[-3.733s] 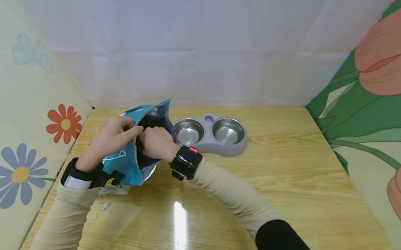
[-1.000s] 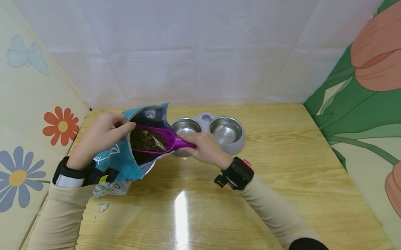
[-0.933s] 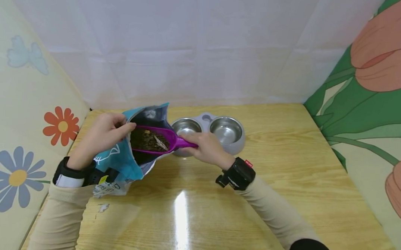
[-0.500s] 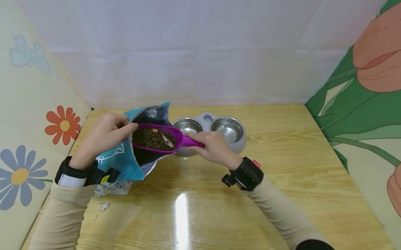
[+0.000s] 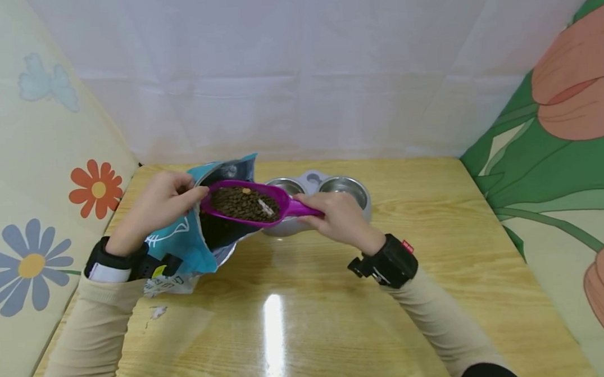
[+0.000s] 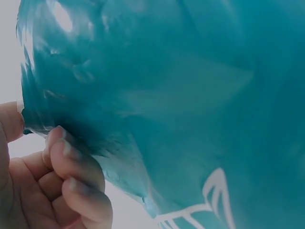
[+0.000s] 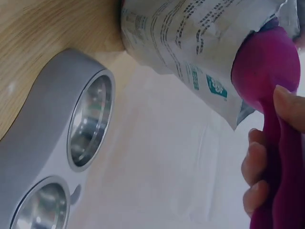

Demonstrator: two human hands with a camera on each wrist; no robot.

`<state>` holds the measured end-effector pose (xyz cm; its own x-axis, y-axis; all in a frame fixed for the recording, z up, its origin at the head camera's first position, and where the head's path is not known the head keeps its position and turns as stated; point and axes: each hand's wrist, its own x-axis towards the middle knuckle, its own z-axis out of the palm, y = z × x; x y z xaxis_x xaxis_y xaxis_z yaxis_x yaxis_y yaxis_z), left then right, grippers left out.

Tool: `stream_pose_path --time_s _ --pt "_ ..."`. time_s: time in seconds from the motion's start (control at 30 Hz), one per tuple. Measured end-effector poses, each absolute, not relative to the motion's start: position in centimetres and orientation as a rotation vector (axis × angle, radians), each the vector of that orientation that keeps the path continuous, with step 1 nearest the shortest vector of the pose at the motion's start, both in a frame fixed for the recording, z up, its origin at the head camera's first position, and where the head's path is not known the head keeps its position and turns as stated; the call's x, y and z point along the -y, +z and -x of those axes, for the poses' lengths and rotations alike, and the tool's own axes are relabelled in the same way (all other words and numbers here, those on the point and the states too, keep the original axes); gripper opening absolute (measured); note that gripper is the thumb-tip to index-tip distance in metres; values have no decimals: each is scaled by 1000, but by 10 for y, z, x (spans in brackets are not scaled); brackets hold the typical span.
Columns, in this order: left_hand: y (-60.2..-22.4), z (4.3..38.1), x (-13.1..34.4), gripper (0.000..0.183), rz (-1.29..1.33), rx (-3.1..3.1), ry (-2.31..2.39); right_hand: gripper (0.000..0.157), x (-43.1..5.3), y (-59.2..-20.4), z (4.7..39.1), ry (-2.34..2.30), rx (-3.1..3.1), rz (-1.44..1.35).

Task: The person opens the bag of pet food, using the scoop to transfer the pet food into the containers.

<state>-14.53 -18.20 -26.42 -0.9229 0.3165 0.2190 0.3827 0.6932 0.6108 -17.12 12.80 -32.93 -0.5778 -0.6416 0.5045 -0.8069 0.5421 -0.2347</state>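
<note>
- The wooden tabletop (image 5: pixel 456 249) is stretching right of the feeder and toward the person; its back edge is running along a white cloth (image 5: pixel 327 75).
- A daisy-printed panel (image 5: pixel 7 167) is bounding the left edge, a tulip-printed panel (image 5: pixel 550 200) the right.
- A grey double pet feeder (image 5: pixel 288 229) is standing just right of the bag, its two steel bowls partly hidden in the head view by the scoop and right hand.
- The blue foil bag (image 5: pixel 180 241) is leaning with its mouth gaping rightward; the left hand (image 5: pixel 156 206) is pinching its rim between thumb and fingers.
- The right hand (image 5: pixel 341 217) is gripping the magenta scoop (image 5: pixel 285 203) by its handle; the scoop's head, carrying brown kibble (image 5: pixel 239 203), is lying left of that hand, over the bag's mouth and near the left thumb.
</note>
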Motion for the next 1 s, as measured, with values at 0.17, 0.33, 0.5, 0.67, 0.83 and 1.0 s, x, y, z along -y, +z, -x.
stream_pose_path --time_s 0.17,0.33,0.5,0.67,0.83,1.0 --pt "-264 145 182 33 582 2793 -1061 38 -138 -332 171 669 2403 -1192" --pt "-265 145 182 33 608 2771 -1073 41 -150 -335 171 693 2422 -1189" --pt "-265 144 182 33 619 2759 -1088 42 -162 -341 172 736 2413 -1198" --pt "-265 144 182 32 630 2744 -1110 42 -174 -346 171 728 2437 -1162" --pt "-266 145 183 31 632 2734 -1112 43 -188 -349 170 717 2502 -1107" --pt "-266 145 184 32 634 2735 -1100 42 -205 -354 170 705 2539 -1055"
